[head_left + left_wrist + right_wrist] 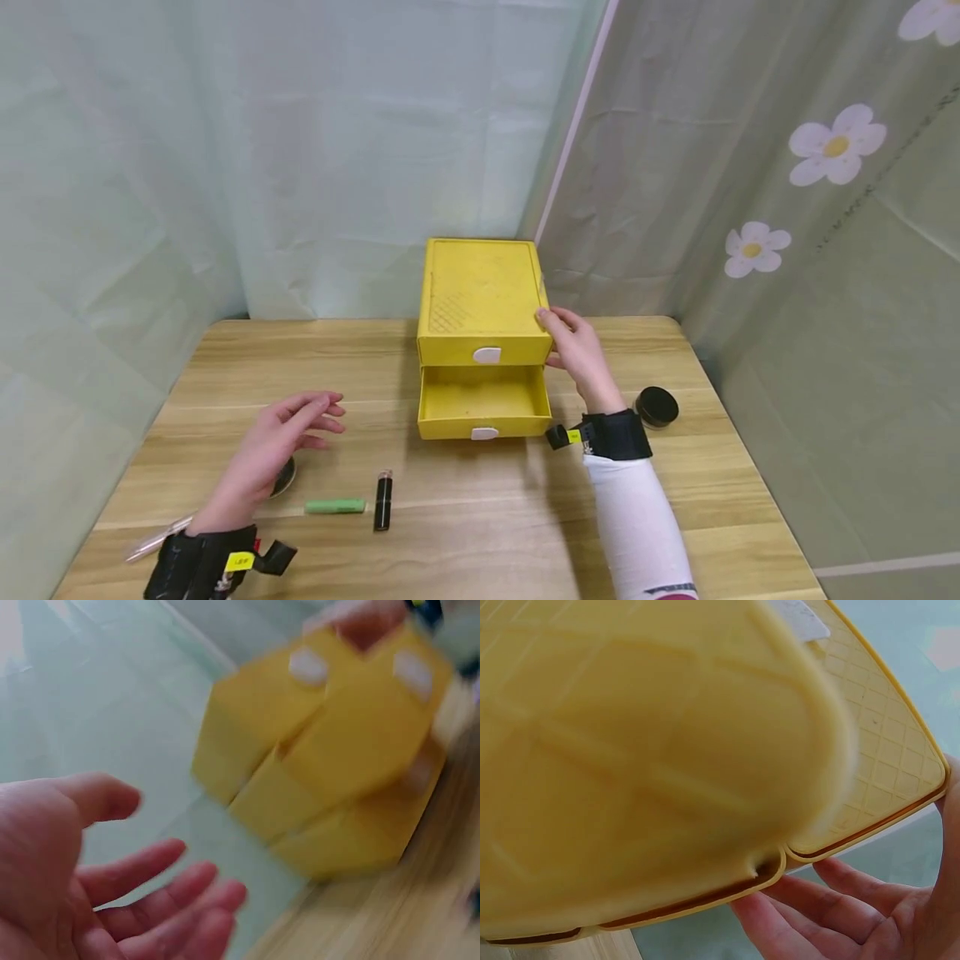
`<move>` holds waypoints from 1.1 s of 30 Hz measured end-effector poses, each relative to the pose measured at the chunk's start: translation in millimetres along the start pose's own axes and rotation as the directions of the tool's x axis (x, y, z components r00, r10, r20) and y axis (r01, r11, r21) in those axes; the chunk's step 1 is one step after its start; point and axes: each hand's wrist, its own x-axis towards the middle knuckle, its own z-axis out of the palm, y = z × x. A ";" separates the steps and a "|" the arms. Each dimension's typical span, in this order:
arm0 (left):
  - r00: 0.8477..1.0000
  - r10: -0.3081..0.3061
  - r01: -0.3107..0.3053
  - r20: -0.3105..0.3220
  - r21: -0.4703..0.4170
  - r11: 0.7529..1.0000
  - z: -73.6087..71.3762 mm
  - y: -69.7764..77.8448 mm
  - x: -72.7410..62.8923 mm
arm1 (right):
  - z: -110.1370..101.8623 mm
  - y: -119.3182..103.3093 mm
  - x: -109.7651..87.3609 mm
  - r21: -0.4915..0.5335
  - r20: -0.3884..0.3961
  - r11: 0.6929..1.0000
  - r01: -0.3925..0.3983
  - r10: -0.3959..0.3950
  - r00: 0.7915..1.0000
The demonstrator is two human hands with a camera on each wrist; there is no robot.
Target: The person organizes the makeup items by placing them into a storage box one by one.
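A yellow drawer box (487, 283) with white handles stands at the back of the wooden table. Below its closed top drawer, another drawer (484, 427) is pulled out, and nothing shows inside it. My right hand (581, 350) holds the box's right front corner, thumb over the top edge and fingers (829, 904) against the side. To the left of the box, my left hand (281, 442) hovers with its fingers loosely extended and nothing in it. The left wrist view, though blurred, shows a further drawer front beneath the pulled-out one.
A black round jar (657, 407) sits right of my right wrist. In front lie a black lipstick-like tube (383, 500) and a green stick (334, 506). My left hand partly covers a dark round item (285, 477) and a clear slim tube (153, 542). Curtains (337, 167) hang behind.
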 end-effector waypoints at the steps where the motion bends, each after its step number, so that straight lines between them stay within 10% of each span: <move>1: 0.999 0.023 -0.020 -0.030 0.076 0.997 -5.5 -1.4 -0.7 | -0.2 0.1 0.0 0.001 0.001 1.000 0.001 -0.001 1.000; 6: 0.983 0.135 -0.074 -0.121 0.414 0.907 -33.4 -8.1 -1.2 | -1.4 1.0 -0.2 -0.009 0.003 1.000 0.007 -0.007 1.000; 16: 0.965 0.264 -0.209 0.001 0.613 0.762 -61.6 -27.3 3.3 | 0.1 1.4 0.5 -0.002 0.004 1.000 0.003 -0.003 1.000; 33: 0.974 0.123 -0.226 0.191 0.747 0.625 -72.9 -56.7 0.7 | -1.1 1.9 3.1 -0.010 -0.002 1.000 0.001 -0.001 1.000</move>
